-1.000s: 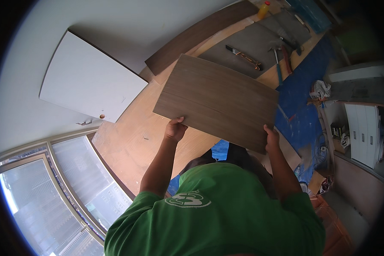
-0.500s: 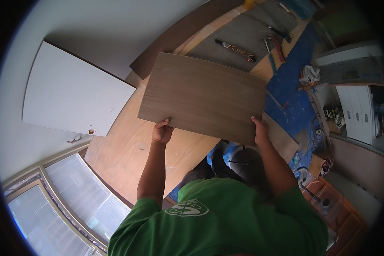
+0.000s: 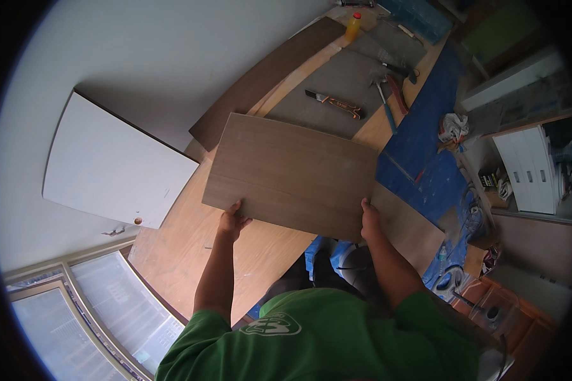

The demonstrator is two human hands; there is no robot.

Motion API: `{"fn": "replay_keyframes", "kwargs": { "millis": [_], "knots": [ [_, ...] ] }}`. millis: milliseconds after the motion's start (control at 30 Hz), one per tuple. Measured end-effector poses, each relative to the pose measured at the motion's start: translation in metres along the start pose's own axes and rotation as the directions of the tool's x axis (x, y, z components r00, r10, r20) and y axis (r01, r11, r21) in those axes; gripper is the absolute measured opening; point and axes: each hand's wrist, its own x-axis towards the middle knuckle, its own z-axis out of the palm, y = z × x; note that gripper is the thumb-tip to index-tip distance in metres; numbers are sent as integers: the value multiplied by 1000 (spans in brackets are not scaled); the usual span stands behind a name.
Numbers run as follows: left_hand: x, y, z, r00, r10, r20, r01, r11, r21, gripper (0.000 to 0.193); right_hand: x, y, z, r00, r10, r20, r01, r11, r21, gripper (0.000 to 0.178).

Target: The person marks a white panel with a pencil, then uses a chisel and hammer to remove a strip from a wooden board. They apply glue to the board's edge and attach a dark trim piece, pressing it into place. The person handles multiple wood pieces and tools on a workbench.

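Note:
A rectangular brown wood-grain board point(image 3: 291, 174) is held in front of me, over the plywood worktop point(image 3: 267, 251). My left hand point(image 3: 233, 222) grips its near edge toward the left corner, thumb on top. At the near right corner, my right hand point(image 3: 370, 220) is closed on the board, thumb also on the upper face. The fingers of both hands are partly hidden beneath it. Just beyond its far edge, a black-and-orange hand tool point(image 3: 334, 103) lies on a grey-brown sheet point(image 3: 305, 120).
A white panel point(image 3: 114, 159) leans on the wall at left. Farther off are a long dark board point(image 3: 260, 82), a hammer point(image 3: 384, 105), a red-handled tool point(image 3: 396, 95) and an orange bottle point(image 3: 353, 26). Blue sheeting point(image 3: 419, 146) covers the floor at right; windows point(image 3: 121, 298) stand lower left.
The whole view has shifted, so the board, tools and white panel sit lower in the picture. The bottle has come fully into view. Both hands keep their hold on the board.

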Motion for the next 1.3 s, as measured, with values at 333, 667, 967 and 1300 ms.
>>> {"fn": "replay_keyframes", "kwargs": {
  "millis": [333, 667, 967, 1300],
  "knots": [
    [-14, 7, -1, 942, -1, -337, 146, 902, 407, 62, 12, 15, -1, 996, -62, 63, 56, 994, 92, 79],
    [-47, -28, -4, 890, 296, -348, 5, 756, 655, 54, 20, 25, 2, 999, 45, 8, -46, 997, 68, 79],
    [-71, -49, 4, 904, 323, -279, 16, 629, 778, 62, 15, 21, 8, 994, 112, 18, -113, 992, 61, 83],
    [-82, -73, 0, 943, 328, -62, -62, 356, 933, 51, 21, 23, -9, 992, 63, 111, -71, 995, 72, 80]
  ]
}}
